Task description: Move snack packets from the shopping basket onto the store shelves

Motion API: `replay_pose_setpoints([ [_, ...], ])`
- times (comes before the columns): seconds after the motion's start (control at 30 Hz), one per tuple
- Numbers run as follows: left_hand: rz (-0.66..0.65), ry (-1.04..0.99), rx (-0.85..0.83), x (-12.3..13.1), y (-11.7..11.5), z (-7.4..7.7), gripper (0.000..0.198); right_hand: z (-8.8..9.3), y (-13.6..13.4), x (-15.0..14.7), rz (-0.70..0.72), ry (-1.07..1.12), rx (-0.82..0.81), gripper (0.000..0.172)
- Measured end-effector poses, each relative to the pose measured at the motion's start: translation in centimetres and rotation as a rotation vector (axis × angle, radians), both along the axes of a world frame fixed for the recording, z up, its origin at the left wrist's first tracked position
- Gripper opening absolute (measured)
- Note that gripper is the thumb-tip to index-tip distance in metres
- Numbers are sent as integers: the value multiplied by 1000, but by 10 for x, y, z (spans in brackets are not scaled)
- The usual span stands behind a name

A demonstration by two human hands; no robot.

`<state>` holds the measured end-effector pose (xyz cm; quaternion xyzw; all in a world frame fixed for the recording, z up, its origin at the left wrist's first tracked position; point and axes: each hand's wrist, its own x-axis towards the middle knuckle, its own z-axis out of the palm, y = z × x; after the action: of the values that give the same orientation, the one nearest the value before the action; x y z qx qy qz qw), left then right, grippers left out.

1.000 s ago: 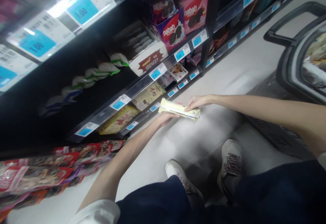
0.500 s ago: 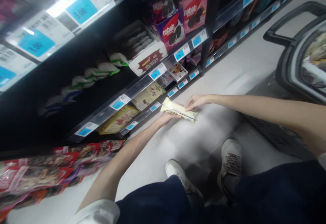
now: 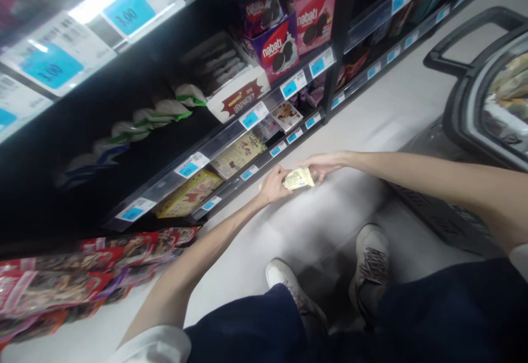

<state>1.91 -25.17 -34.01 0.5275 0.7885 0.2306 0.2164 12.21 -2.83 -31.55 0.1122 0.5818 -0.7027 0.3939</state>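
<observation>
Between my two hands is a pale yellow snack packet (image 3: pixel 297 178) lettered "Franzzi", its printed face turned up. My left hand (image 3: pixel 275 185) is wrapped over the packet's left end, which it partly hides. At the other end, my right hand (image 3: pixel 325 166) grips the packet with its fingers behind and beneath the edge. The packet is held above the pale floor, just out from the lowest shelf edge.
Shelves with blue price tags (image 3: pixel 192 165) run along the left, holding nabati boxes (image 3: pixel 277 47), a white carton (image 3: pixel 239 96) of dark packets and flat yellow boxes (image 3: pixel 190 193). Red snack bags (image 3: pixel 61 291) hang lower left. A grey-rimmed bin (image 3: pixel 457 110) with a handle stands right.
The packet has been turned over, so its "Franzzi" face now shows instead of the seamed back. My left hand has come over the top of it; my right has shifted to its end.
</observation>
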Motion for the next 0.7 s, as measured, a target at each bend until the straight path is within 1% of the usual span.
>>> replay_pose_setpoints([
  [0.07, -15, 53, -13, 1, -1, 0, 64, -1, 0, 0, -6, 65, 137, 59],
  [0.13, -31, 100, -22, 2, -2, -1, 66, -2, 0, -2, -3, 113, 233, 56],
  [0.3, -77, 129, -76, -4, -6, -6, 69, -5, 17, -10, 87, 171, 388, 53],
  [0.43, -73, 130, -64, -13, -9, -10, 67, -5, 36, -11, 133, 202, 431, 50],
  [0.5, -66, 143, -52, -16, -10, -11, 65, -6, 38, -11, 135, 226, 482, 49],
  [0.6, -55, 175, -54, -18, -10, -11, 63, -9, 29, -9, 111, 378, 669, 51],
  [0.67, -36, 184, -76, -17, -10, -10, 62, -10, 17, -8, 166, 551, 832, 57],
  [0.7, -23, 181, -88, -16, -10, -10, 61, -9, 9, -7, 228, 628, 918, 62],
])
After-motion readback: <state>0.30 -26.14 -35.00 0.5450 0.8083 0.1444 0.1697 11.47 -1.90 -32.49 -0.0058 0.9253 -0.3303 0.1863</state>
